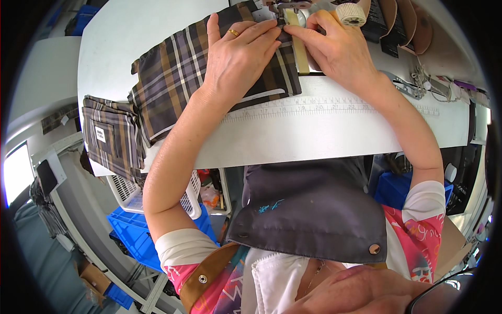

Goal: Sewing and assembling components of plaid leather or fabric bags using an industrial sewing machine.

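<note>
A brown, black and white plaid fabric piece (175, 65) lies on the white sewing table, its far right end by the presser foot (282, 11) of a sewing machine. My left hand (238, 57) rests flat on this fabric, fingers stretched toward the foot, a ring on one of them. From the right, my right hand (340, 49) reaches to the fabric's edge beside the foot. Its fingers are bent, with one fingertip against the cloth; part of its grip is hidden. Between the fabric and that hand runs a yellowish strip (301, 55).
Folded plaid pieces (123, 123) hang over the table's left edge. A ruler tape (329, 106) lines the near side of the table (293, 141). Below are a white basket (123, 191) and a blue crate (138, 238). A white knob (351, 14) stands near my right hand.
</note>
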{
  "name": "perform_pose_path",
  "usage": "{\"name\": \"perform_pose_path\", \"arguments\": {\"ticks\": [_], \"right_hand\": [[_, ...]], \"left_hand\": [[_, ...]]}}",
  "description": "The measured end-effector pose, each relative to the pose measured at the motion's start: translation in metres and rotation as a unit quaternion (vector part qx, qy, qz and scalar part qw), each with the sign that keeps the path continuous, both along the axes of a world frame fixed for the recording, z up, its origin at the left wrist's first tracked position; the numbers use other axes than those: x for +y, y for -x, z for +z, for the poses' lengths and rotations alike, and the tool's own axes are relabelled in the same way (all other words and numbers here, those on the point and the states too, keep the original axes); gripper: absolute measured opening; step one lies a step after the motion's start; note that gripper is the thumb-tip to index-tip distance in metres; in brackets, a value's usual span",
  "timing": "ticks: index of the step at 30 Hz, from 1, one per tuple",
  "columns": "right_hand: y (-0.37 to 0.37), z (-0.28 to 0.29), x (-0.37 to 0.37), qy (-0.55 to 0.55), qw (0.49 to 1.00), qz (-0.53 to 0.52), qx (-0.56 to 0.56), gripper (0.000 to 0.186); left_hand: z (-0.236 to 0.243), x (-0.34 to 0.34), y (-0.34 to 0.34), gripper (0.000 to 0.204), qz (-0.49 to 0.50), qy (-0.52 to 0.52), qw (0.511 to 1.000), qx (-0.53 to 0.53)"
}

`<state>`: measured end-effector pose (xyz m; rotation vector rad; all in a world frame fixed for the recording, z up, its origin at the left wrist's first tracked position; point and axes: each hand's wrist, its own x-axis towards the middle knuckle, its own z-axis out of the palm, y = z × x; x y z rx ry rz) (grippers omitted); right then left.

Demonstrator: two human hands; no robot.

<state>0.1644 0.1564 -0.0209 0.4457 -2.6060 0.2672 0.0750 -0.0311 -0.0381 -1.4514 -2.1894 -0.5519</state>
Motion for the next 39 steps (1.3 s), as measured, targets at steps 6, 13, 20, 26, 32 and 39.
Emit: {"name": "perform_pose_path", "arguments": {"ticks": [6, 13, 20, 26, 32, 39], "right_hand": [[-0.002, 0.008, -0.001, -0.012, 0.999, -0.019, -0.047, 0.036], [0.002, 0.007, -0.001, -0.026, 0.999, -0.008, -0.020, 0.043], [-0.004, 0.011, -0.003, -0.062, 0.998, -0.004, -0.027, 0.030], [-0.056, -0.004, -0.014, 0.014, 0.993, 0.090, -0.078, 0.033], [-0.051, -0.003, 0.003, 0.322, 0.942, 0.025, -0.093, 0.019], [-0.061, 0.017, -0.007, 0.650, 0.652, -0.010, -0.390, 0.028]], "left_hand": [[0.001, 0.001, 0.003, 0.016, 0.001, -0.002, 1.000, 0.002], [0.002, 0.002, 0.007, 0.018, -0.004, 0.000, 1.000, -0.017], [0.009, -0.004, 0.006, 0.020, -0.023, 0.038, 0.998, -0.037], [0.031, -0.037, -0.045, 0.026, -0.088, 0.063, 0.967, -0.232], [0.024, -0.028, -0.055, 0.017, -0.069, 0.040, 0.989, -0.123], [0.025, -0.024, -0.048, 0.009, -0.049, -0.168, 0.931, -0.321]]}}
